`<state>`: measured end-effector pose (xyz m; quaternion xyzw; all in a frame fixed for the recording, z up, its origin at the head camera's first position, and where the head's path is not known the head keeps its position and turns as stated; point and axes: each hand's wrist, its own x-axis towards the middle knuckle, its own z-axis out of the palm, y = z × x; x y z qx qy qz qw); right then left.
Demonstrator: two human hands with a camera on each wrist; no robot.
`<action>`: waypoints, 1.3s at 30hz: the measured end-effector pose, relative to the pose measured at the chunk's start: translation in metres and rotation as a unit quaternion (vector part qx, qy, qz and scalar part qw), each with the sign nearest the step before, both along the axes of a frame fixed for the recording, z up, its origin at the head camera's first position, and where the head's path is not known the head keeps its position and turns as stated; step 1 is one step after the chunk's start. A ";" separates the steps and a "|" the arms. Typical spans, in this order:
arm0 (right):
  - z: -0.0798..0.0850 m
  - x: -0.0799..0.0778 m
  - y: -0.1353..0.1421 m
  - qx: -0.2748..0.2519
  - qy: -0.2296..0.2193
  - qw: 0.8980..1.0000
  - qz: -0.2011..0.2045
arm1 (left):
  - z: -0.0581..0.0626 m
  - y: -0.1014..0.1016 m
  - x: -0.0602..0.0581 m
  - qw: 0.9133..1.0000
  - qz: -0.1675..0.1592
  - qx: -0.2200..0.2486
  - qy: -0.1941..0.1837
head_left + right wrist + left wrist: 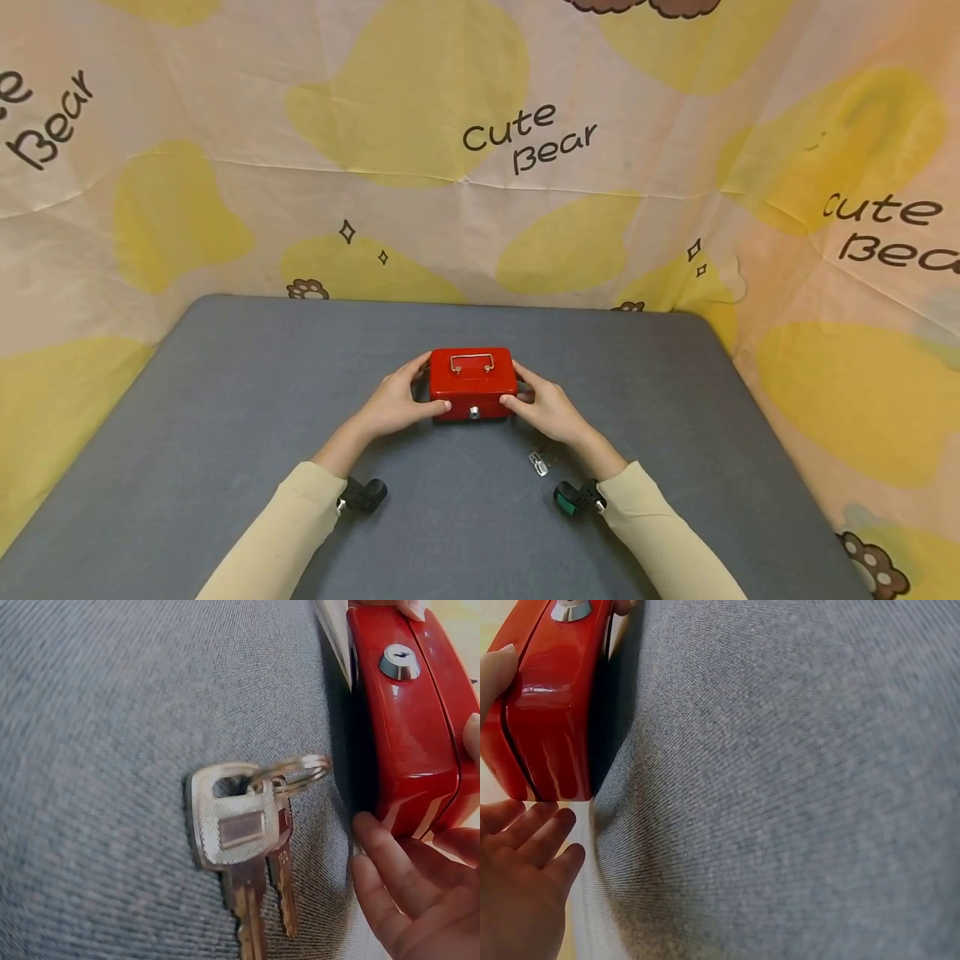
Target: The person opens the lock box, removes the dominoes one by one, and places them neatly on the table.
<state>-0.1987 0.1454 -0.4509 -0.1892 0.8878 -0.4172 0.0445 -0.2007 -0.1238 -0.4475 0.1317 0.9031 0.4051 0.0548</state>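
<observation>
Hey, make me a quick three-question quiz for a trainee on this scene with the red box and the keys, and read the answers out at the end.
1. How many keys show in the right wrist view?
2. Where on the red box is the wire handle?
A. On the front
B. On the lid
C. On the left side
3. True or false: the lock has a key in its keyhole.

Key:
1. Two.
2. B.
3. False; the keyhole is bare, and the keys lie on the table, nearer the right hand.
</observation>
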 end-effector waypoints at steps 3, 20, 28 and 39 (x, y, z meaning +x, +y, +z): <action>-0.001 -0.001 0.000 -0.002 -0.001 1.000 -0.004 | 0.000 0.000 0.000 1.000 0.002 0.013 -0.007; 0.004 -0.001 -0.001 -0.021 -0.022 0.999 -0.015 | -0.002 0.000 -0.010 0.996 -0.017 0.052 -0.075; 0.011 -0.001 0.004 -0.007 -0.037 0.999 -0.016 | -0.002 0.002 -0.003 0.995 -0.021 0.052 -0.079; 0.013 -0.003 0.015 -0.013 -0.046 0.999 0.007 | -0.002 0.006 0.012 0.992 -0.025 0.099 -0.080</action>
